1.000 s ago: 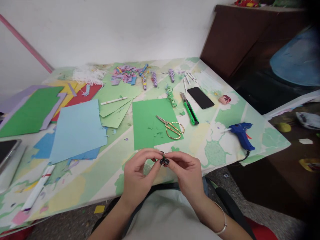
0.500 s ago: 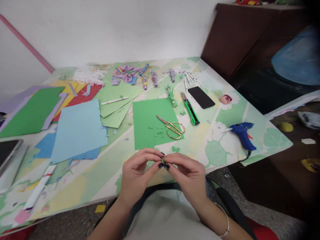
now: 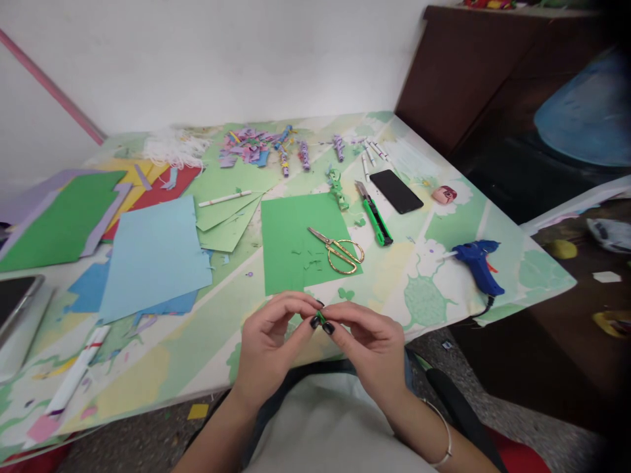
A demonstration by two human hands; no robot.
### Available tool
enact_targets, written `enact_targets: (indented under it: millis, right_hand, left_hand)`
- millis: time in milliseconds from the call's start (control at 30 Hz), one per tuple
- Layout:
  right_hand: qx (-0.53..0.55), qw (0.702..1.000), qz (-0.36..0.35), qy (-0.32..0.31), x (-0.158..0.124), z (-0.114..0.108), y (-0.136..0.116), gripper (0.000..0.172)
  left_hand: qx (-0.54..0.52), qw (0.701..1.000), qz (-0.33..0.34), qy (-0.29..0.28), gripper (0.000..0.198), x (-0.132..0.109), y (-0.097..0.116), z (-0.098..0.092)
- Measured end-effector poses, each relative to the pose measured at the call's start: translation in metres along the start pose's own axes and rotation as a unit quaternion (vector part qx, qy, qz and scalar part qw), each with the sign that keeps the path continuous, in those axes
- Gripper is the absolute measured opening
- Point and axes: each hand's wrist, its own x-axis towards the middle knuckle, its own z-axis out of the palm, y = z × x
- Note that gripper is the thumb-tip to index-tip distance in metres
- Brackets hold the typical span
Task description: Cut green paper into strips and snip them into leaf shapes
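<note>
Between the fingertips of both hands is a tiny green paper piece (image 3: 321, 317), mostly covered by the fingers. My left hand (image 3: 280, 335) pinches it from the left, and my right hand (image 3: 367, 335) pinches it from the right, thumbs almost touching. Just beyond the hands lies a green paper sheet (image 3: 286, 243) with several small green paper scraps (image 3: 313, 264) on it. Gold-handled scissors (image 3: 340, 251) rest on the sheet's right part, blades slightly apart. A green box cutter (image 3: 375, 217) lies to the right of the sheet, its blade out.
A black phone (image 3: 396, 191) and a blue glue gun (image 3: 478, 263) lie to the right. Rolled paper pieces (image 3: 304, 156) and a scrap pile (image 3: 249, 146) sit at the back. Coloured sheets, including a light blue sheet (image 3: 160, 253), and a white marker (image 3: 79, 368) lie left.
The thumbs have parted slightly, so more of the green paper piece shows between them. Everything on the table stays in place.
</note>
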Motion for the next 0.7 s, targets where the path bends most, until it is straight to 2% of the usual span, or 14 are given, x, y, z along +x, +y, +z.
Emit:
enact_targets:
  millis: [200, 333, 467, 700]
  right_hand:
    - [0.008, 0.998, 0.054, 0.024, -0.001, 0.002, -0.001, 0.019]
    - [0.098, 0.986, 0.131, 0.037, 0.001, 0.002, 0.002, 0.011]
    - [0.193, 0.964, 0.177, 0.039, 0.002, 0.001, 0.008, 0.009]
    - [0.143, 0.972, 0.171, 0.075, 0.002, -0.001, 0.006, 0.009]
  left_hand:
    - [-0.012, 0.999, -0.030, -0.012, 0.011, -0.001, -0.001, 0.000]
    - [-0.076, 0.994, -0.073, -0.018, 0.009, 0.000, -0.008, -0.002]
    - [-0.132, 0.985, -0.110, -0.018, 0.006, 0.002, -0.015, -0.003]
    - [-0.093, 0.988, -0.120, 0.005, 0.008, 0.003, -0.016, 0.004]
